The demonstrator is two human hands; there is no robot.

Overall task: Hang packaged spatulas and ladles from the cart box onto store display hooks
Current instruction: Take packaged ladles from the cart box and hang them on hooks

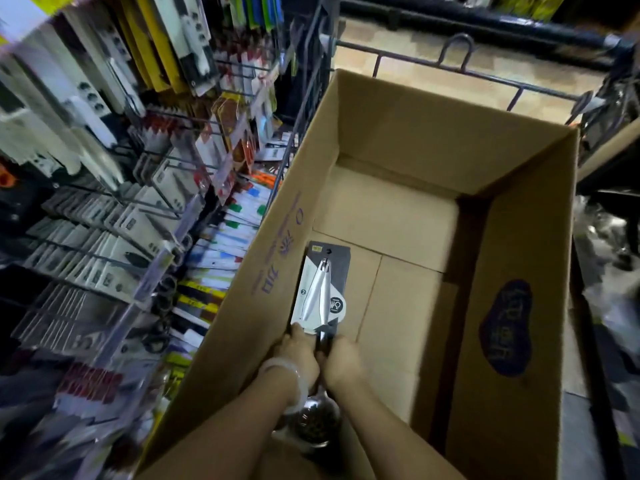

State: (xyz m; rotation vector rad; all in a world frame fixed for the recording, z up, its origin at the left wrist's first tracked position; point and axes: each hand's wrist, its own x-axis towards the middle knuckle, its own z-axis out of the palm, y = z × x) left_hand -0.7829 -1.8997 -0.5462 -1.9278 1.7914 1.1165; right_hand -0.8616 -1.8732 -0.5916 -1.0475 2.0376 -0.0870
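while both hands' fingers grasp the carded ladle [320, 299], its print stays unreadable.

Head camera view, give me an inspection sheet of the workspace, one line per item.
Surface: cardboard box floor, mostly bare.
Job's things: one carded ladle lying by the box's left wall, perforated bowl toward the person.
Clutter: nothing seen.
Grippers: left hand and right hand both grip the ladle below its card; white bracelet on the left wrist.
Cables: nothing seen.
Surroundings: wire cart around the box; display hooks full of packaged goods on the left.
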